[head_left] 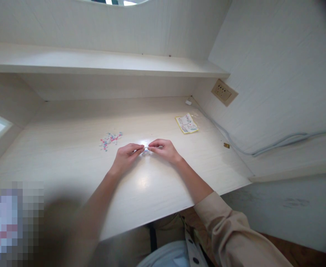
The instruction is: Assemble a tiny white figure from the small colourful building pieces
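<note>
Packet (186, 123) beyond right hand (163, 149), contents unclear

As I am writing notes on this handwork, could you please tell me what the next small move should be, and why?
A sensible move might be easing the left hand back slightly while the right hand holds the small pale piece: both appear to pinch it from opposite sides, and their fingertips hide much of it.

Pale walls (263, 55) enclose a whitish desk (68, 122) below a long shelf (104, 61), light (143, 181) glinting off the desk.
</note>
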